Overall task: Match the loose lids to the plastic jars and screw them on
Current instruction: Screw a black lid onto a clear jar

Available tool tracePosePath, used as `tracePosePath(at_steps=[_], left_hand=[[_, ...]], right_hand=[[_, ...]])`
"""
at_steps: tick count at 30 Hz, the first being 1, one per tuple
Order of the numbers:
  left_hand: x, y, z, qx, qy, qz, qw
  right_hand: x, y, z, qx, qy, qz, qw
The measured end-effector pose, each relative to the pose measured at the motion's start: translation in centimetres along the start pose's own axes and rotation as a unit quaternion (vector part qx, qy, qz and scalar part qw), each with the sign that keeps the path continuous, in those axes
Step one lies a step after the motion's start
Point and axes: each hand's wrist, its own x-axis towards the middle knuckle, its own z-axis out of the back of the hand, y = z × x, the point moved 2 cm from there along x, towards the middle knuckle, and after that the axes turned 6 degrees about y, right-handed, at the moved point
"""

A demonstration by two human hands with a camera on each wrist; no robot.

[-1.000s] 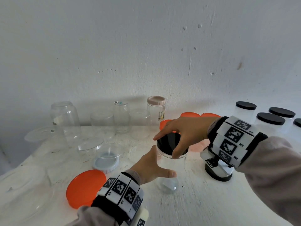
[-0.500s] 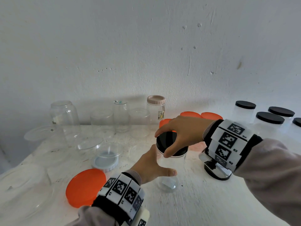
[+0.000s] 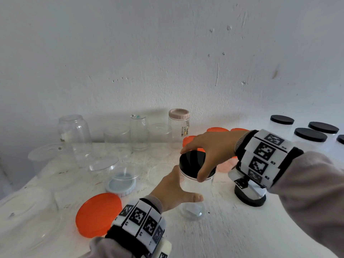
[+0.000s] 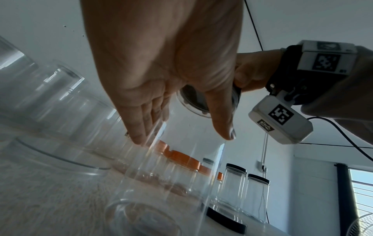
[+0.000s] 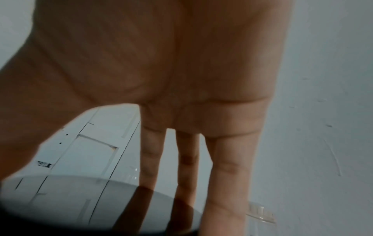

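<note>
A tall clear plastic jar (image 3: 195,192) stands mid-table with a black lid (image 3: 192,163) on its mouth. My left hand (image 3: 173,190) grips the jar's body, thumb in front, fingers behind it. My right hand (image 3: 208,151) comes from the right and holds the black lid by its rim between thumb and fingers. In the left wrist view the jar (image 4: 181,167) sits between my left hand's (image 4: 181,135) fingers and thumb, the lid (image 4: 201,102) above. The right wrist view shows my right hand's fingers (image 5: 224,183) reaching over the glossy lid (image 5: 70,199).
A loose orange lid (image 3: 97,214) lies front left, a white-rimmed lid (image 3: 121,185) behind it. Open clear jars (image 3: 74,135) and a beige-lidded jar (image 3: 179,123) line the wall. Orange-lidded jars (image 3: 217,130) and black-lidded jars (image 3: 310,135) stand right. A black lid (image 3: 250,199) lies under my right wrist.
My right hand has turned slightly on the black lid, the wrist shifting a little left and back. The left hand and the jar have stayed put.
</note>
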Motion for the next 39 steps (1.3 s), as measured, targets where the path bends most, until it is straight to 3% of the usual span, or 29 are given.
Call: tracePosePath(at_steps=[9,15,18,25,28,32,36,39], left_hand=[[-0.2,-0.2,0.1,0.006,-0.002,0.013,1.000],[-0.1,-0.2,0.0,0.004,0.007,0.004,1.000],[-0.1,-0.2,0.0,0.007,0.000,0.004,1.000],[-0.1,-0.2,0.0,0.010,-0.014,0.011,1.000],[-0.1,-0.3,-0.1,0.008,-0.011,0.013,1.000],[-0.1,-0.5,-0.2,0.008,-0.012,0.009,1.000],[-0.1,-0.4,-0.2,0.009,-0.009,0.009,1.000],[-0.1,-0.4,-0.2,0.012,-0.007,0.011,1.000]], right_hand=[[0.6,0.2,-1.1,-0.006,-0.076,-0.053,0.996],[-0.1,-0.2,-0.3,0.006,0.036,-0.008,0.999],[0.0,-0.2,0.0,0.001,0.017,0.000,1.000],[0.7,0.4,-1.1,-0.013,-0.064,-0.071,0.995],[0.7,0.2,-1.1,0.001,-0.031,-0.071,0.997],[0.3,0.0,-0.5,0.030,0.033,-0.010,0.999],[0.5,0.0,-0.4,0.023,0.006,0.011,1.000],[0.8,0.2,-0.6,0.021,-0.011,-0.018,1.000]])
